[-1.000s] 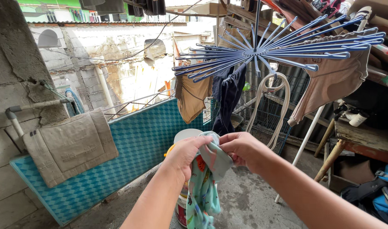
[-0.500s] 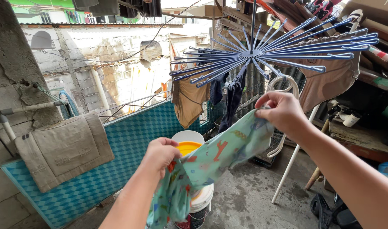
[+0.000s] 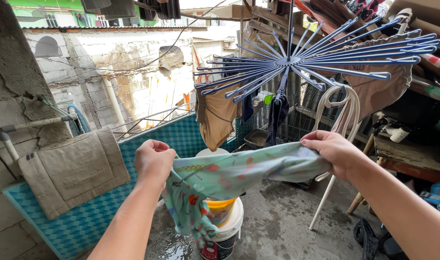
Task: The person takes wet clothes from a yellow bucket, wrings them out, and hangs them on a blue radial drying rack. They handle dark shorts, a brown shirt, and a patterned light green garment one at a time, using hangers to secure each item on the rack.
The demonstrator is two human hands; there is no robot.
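Observation:
A light green patterned cloth (image 3: 229,175) is stretched flat between my two hands at chest height. My left hand (image 3: 153,160) grips its left end, where the rest of the cloth hangs down. My right hand (image 3: 331,152) pinches the right end. Just above hangs a blue radial drying rack (image 3: 297,62) with many thin arms. On it hang a tan garment (image 3: 215,113), a dark garment (image 3: 278,113), a white looped strap (image 3: 342,103) and a pinkish-brown garment (image 3: 379,91).
A white bucket (image 3: 225,236) with a yellow tub inside stands on the wet concrete floor below the cloth. A teal tiled low wall (image 3: 148,159) with a beige mat (image 3: 73,166) runs on the left. A wooden bench (image 3: 407,159) and bags sit at right.
My hands have moved apart, pulling the bunched cloth out into a flat horizontal stretch. My right hand rose toward the rack, then dropped slightly, and my left hand moved left.

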